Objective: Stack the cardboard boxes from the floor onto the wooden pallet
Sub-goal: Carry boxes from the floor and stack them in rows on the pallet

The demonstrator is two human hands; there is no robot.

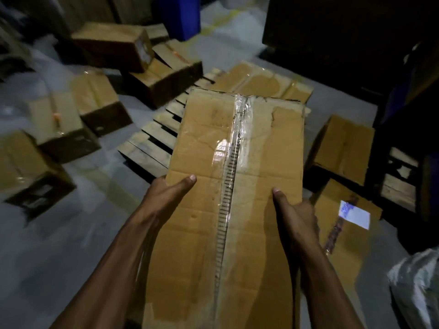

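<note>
I hold a long taped cardboard box (pixel 228 162) in front of me, raised above the floor. My left hand (pixel 166 193) grips its left side with the thumb on top. My right hand (pixel 297 210) grips its right side the same way. Beyond the box lies the wooden pallet (pixel 152 136), its slats showing at the left. A flat taped box (pixel 261 81) lies on the pallet's far part. The held box hides most of the pallet.
Several cardboard boxes lie scattered on the grey floor at the left (pixel 95 100) and at the back (pixel 111 43). Two more boxes (pixel 342 148) sit at the right. Dark racking (pixel 344 32) stands at the back right; a plastic-wrapped bundle (pixel 418 288) is at the lower right.
</note>
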